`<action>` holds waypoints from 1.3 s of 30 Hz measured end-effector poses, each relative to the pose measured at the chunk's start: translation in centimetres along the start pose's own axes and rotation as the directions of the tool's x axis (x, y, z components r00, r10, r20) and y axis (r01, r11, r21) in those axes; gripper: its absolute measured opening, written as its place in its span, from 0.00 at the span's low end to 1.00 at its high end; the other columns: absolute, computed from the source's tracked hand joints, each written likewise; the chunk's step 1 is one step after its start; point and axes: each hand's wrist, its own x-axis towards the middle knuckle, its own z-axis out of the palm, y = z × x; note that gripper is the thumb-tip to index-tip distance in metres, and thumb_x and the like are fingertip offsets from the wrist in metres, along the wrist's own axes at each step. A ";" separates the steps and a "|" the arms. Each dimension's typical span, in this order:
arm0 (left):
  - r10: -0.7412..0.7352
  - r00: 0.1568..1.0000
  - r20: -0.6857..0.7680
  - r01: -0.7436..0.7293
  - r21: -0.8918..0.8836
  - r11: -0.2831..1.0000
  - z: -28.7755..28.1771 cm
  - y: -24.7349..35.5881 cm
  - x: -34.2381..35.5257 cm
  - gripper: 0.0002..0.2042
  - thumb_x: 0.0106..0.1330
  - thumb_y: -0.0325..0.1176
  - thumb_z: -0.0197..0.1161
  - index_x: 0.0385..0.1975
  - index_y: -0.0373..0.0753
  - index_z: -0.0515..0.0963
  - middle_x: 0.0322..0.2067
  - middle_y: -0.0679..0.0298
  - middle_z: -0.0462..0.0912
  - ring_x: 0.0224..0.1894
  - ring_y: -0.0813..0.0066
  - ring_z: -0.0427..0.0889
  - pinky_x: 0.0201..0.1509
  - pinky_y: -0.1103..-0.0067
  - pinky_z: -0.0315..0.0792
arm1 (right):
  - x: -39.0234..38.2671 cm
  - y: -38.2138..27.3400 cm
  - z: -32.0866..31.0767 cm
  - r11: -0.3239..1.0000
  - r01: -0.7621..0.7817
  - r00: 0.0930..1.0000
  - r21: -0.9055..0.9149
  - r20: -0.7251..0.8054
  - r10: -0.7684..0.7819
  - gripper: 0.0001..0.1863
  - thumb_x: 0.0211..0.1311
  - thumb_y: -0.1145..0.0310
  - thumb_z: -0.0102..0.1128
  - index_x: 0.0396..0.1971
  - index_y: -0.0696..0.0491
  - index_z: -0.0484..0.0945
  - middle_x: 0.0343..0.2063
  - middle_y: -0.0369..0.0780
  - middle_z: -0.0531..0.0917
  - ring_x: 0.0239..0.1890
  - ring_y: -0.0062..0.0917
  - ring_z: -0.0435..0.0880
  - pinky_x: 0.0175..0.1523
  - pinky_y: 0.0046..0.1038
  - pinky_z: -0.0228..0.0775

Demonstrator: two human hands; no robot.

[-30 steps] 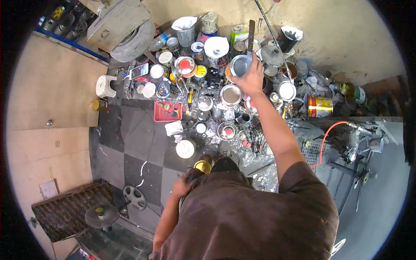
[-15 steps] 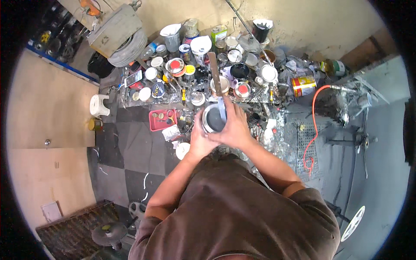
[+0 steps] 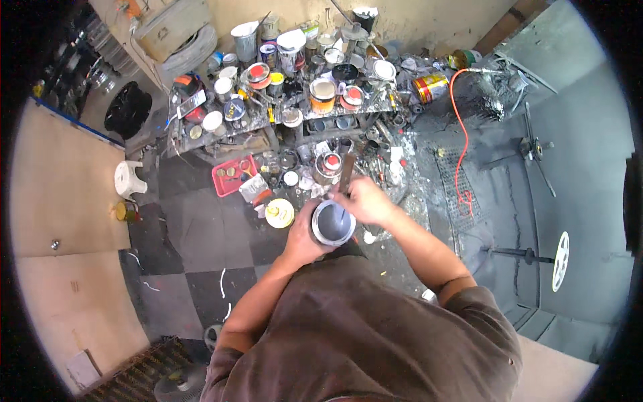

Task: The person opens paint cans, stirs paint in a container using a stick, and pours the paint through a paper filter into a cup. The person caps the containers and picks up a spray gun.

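Note:
Close to my body, my left hand (image 3: 305, 234) is wrapped round the side of an open can of grey paint (image 3: 330, 221). Its round mouth faces up, and the grey inside shows. A flat, brown stir stick (image 3: 346, 173) dips over the can's far rim, gripped by the fingers of my right hand (image 3: 368, 202). The stick's lower end is partly hidden by the hand and the paint. Just left of my left hand is a round yellow-and-white lid or tub (image 3: 279, 213). Beyond the can stands a tin with a red cap (image 3: 329, 167).
A crowded bench (image 3: 254, 126) holds several paint cans and cups at the back. A red tray (image 3: 234, 175) with small items lies left. An orange-red hose (image 3: 462, 141) hangs at right. A white stool (image 3: 128, 179) stands by the left wall panel.
The can has come nearer my body, and the view has shifted. My right hand has left the can's side and now grips the stir stick, which previously leaned in the can.

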 end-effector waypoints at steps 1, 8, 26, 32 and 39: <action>-0.026 1.000 0.001 0.026 0.002 1.000 -0.3 0.2 -1.9 0.55 0.30 0.34 0.87 0.66 0.34 0.64 0.58 0.50 0.76 0.61 0.45 0.76 0.66 0.63 0.71 | -1.5 -3.3 -0.2 0.955 -0.075 0.982 -0.288 0.144 0.121 0.15 0.66 0.61 0.63 0.33 0.59 0.83 0.31 0.53 0.84 0.35 0.50 0.85 0.42 0.45 0.78; -0.196 0.980 -0.046 0.195 -0.023 0.981 0.6 -1.1 -9.4 0.58 0.34 0.39 0.90 0.68 0.33 0.59 0.59 0.49 0.76 0.62 0.55 0.78 0.66 0.65 0.72 | -11.0 -5.6 5.5 0.963 -0.008 0.993 -0.270 0.111 0.039 0.12 0.67 0.57 0.61 0.38 0.50 0.84 0.27 0.50 0.85 0.33 0.50 0.86 0.41 0.48 0.80; 0.152 0.911 0.384 -0.200 0.088 0.976 15.0 5.0 -23.2 0.53 0.33 0.40 0.89 0.64 0.35 0.66 0.61 0.50 0.74 0.64 0.53 0.75 0.69 0.62 0.70 | -41.1 -6.8 6.7 0.880 -0.465 0.877 -0.099 -0.189 0.442 0.12 0.59 0.63 0.60 0.36 0.53 0.85 0.32 0.53 0.86 0.37 0.52 0.87 0.45 0.49 0.80; 0.195 0.807 0.557 -0.245 0.016 0.969 21.2 7.3 -29.4 0.57 0.34 0.41 0.89 0.67 0.35 0.60 0.61 0.50 0.75 0.63 0.54 0.77 0.68 0.64 0.71 | -51.4 -7.5 9.5 0.941 -0.322 0.904 0.108 -0.259 0.339 0.10 0.63 0.65 0.61 0.37 0.55 0.83 0.32 0.52 0.86 0.36 0.49 0.87 0.43 0.44 0.79; 0.219 0.758 0.614 -0.269 -0.011 0.963 23.2 11.4 -31.9 0.54 0.36 0.43 0.88 0.66 0.37 0.63 0.61 0.52 0.73 0.65 0.52 0.74 0.68 0.64 0.70 | -58.1 -8.6 8.0 0.827 -0.557 0.724 0.075 -0.443 0.528 0.09 0.60 0.70 0.67 0.40 0.53 0.85 0.31 0.49 0.87 0.36 0.46 0.88 0.40 0.43 0.79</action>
